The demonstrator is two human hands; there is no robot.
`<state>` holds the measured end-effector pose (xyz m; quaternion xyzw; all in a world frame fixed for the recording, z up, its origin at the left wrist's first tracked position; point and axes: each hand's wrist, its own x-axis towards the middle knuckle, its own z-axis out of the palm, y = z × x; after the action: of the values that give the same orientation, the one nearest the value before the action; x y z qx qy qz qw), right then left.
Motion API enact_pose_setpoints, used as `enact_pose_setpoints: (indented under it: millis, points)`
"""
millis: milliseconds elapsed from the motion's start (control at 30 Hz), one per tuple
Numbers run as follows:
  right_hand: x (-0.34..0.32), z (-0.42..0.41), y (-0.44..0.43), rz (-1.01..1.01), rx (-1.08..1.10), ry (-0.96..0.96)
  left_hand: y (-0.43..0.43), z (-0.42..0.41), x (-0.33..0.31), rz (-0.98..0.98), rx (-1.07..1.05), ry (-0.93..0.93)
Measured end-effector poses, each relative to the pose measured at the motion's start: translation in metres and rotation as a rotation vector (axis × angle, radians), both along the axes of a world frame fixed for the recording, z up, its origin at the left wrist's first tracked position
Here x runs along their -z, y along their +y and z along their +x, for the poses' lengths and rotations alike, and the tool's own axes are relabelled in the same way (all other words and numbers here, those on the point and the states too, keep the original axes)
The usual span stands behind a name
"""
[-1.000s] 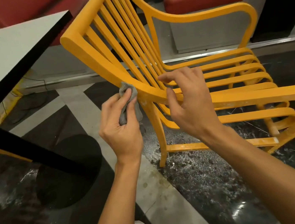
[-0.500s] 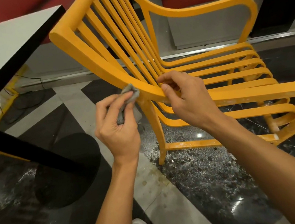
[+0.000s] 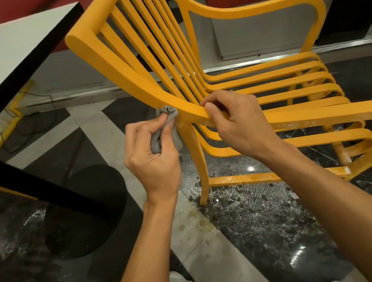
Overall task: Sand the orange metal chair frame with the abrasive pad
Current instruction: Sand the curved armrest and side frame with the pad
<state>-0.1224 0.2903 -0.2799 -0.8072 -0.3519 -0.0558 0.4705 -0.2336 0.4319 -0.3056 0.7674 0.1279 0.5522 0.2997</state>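
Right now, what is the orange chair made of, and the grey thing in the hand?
The orange chair looks like painted metal, with a matte, slightly grainy coat and pale scuffs on the lower rails. The grey pad is probably a soft, fibrous abrasive fabric; it crumples where the left hand pinches it.

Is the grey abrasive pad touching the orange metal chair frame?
Touching: head view shows the grey abrasive pad, gripped by the left hand, pressed against the orange metal chair frame.

both forearms reach forward, left hand [image 3: 151, 155] pinching the abrasive pad [image 3: 169, 114], right hand [image 3: 240, 123] curled round the chair frame [image 3: 109, 56]
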Motion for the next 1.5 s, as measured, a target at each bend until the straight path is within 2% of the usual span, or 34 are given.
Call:
enact_pose_setpoints:
  millis: [100,233,400,567,733,867,1067,1267,1500]
  points:
    - [0.0,0.001,0.001,0.006,0.006,-0.002,-0.002,0.002,0.0,0.005,0.005,0.002]
    - [0.0,0.002,0.0,-0.003,0.008,-0.022,-0.014,0.002,0.005,0.068,0.127,0.11]
    - [0.002,0.004,-0.001,-0.008,0.006,-0.019,-0.002,0.002,0.0,0.027,0.0,0.021]
    - [0.001,0.004,-0.001,-0.002,0.0,-0.02,-0.014,0.002,0.006,0.09,0.101,0.11]
    - [0.002,0.005,-0.001,-0.005,0.0,-0.009,-0.003,0.002,0.002,0.056,0.004,0.019]
    - [0.002,0.005,0.0,-0.009,0.008,-0.024,-0.015,0.004,0.011,0.079,0.102,0.106]
    - [0.001,0.006,-0.001,0.0,0.003,-0.017,-0.01,0.004,0.005,0.049,0.063,0.03]
    - [-0.007,0.009,-0.01,0.112,0.02,0.096,-0.024,0.008,0.021,0.078,0.193,0.126]
    - [-0.012,0.034,-0.054,-0.195,0.083,-0.033,-0.02,0.005,0.019,0.023,0.06,0.049]
